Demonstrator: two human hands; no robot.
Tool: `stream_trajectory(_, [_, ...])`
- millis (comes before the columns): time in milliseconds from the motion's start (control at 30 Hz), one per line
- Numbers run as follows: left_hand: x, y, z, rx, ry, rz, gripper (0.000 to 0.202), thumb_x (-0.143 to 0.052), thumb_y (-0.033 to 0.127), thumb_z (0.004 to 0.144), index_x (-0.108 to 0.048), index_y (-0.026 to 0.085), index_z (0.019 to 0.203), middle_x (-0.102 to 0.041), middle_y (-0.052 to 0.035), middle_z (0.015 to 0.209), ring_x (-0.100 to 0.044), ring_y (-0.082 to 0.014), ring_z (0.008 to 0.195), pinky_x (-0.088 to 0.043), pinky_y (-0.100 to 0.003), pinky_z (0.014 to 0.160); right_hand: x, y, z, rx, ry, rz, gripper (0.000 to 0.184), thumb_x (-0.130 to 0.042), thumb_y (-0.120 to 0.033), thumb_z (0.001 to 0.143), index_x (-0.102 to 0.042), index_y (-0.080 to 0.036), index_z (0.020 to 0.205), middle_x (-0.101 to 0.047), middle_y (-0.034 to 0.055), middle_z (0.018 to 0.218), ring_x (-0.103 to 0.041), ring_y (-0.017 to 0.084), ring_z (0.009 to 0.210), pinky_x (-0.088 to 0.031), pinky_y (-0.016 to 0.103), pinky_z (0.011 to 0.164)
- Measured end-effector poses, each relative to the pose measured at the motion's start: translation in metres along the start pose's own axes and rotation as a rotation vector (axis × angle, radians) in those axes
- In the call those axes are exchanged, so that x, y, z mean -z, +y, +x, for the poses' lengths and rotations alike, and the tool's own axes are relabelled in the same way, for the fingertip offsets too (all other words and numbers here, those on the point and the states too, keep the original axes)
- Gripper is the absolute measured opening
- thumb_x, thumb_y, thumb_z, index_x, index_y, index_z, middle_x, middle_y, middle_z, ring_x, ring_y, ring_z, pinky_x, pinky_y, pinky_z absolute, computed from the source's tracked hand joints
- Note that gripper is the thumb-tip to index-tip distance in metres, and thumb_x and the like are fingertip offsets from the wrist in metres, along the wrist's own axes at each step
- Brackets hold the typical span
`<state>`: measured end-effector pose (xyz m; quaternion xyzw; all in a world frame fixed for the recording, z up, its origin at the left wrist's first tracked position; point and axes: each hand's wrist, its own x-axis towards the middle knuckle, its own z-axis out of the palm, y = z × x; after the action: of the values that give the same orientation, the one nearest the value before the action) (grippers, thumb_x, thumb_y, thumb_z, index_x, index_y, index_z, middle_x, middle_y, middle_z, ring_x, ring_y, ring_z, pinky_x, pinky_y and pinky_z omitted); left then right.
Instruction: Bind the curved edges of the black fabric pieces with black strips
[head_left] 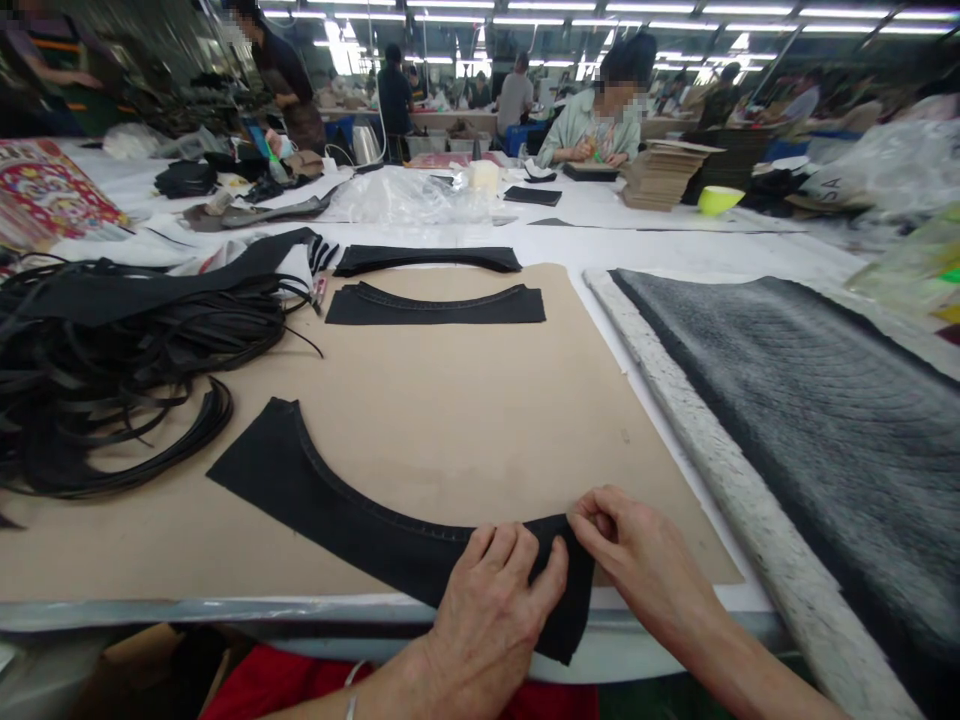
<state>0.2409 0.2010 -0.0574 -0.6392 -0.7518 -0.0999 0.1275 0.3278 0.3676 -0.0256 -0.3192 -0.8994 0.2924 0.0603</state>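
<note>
A black curved piece (360,520), perhaps leather or fabric, lies at the table's front, with a narrow notched band along its concave edge. Its right end hangs past the table edge. My left hand (495,600) rests on that end, fingers bent and pressing down near the curved edge, thumb set apart. With finger and thumb, my right hand (637,550) pinches the piece's upper right corner; the fingertips partly cover what is gripped. Farther back lie another black curved piece (435,309) and a small stack of black curved pieces (427,260).
Brown board (465,420) covers the work area. Tangled black strips (135,340) heap up at left. A grey textured slab (810,400) lies at right. Beyond are a cardboard stack (664,175), a yellow-green bowl (720,200), clear plastic (412,195) and a seated co-worker (592,125).
</note>
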Motion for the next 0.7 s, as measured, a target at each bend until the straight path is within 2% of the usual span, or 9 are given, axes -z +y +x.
stream_trajectory(133, [-0.001, 0.0, -0.001, 0.0, -0.004, 0.007, 0.044, -0.041, 0.022, 0.092, -0.042, 0.021, 0.136, -0.055, -0.0098, 0.113, -0.048, -0.0233, 0.103, -0.04, -0.036, 0.094, 0.0, 0.0, 0.0, -0.008, -0.011, 0.045, 0.021, -0.05, -0.032, 0.081, -0.054, -0.021, 0.064, -0.051, -0.0024, 0.058, -0.048, 0.014, 0.054, -0.033, 0.027, 0.054])
stream_trajectory(267, [-0.001, 0.0, -0.002, 0.003, 0.005, 0.012, 0.044, -0.04, 0.022, 0.092, -0.043, 0.021, 0.136, -0.054, -0.0095, 0.114, -0.048, -0.0227, 0.104, -0.039, -0.035, 0.094, -0.001, 0.002, 0.0, 0.051, 0.015, 0.1, 0.021, -0.049, -0.032, 0.082, -0.054, -0.021, 0.064, -0.051, -0.0021, 0.059, -0.048, 0.014, 0.055, -0.034, 0.028, 0.054])
stream_trajectory(500, [-0.001, 0.0, -0.001, -0.004, 0.013, 0.027, 0.047, -0.042, 0.022, 0.091, -0.041, 0.022, 0.137, -0.056, -0.0086, 0.113, -0.048, -0.0221, 0.103, -0.039, -0.035, 0.092, -0.006, 0.007, -0.001, 0.11, 0.061, -0.052, 0.019, -0.052, -0.028, 0.084, -0.055, -0.021, 0.067, -0.055, -0.0003, 0.066, -0.051, 0.016, 0.063, -0.033, 0.03, 0.06])
stream_trajectory(700, [-0.006, 0.002, -0.001, 0.04, 0.015, 0.052, 0.049, -0.043, 0.015, 0.086, -0.042, 0.01, 0.136, -0.057, -0.0091, 0.112, -0.049, -0.0214, 0.1, -0.039, -0.035, 0.092, -0.01, 0.003, -0.003, 0.104, 0.106, -0.107, 0.017, -0.051, -0.025, 0.083, -0.054, -0.021, 0.067, -0.055, 0.0006, 0.067, -0.053, 0.018, 0.067, -0.032, 0.03, 0.061])
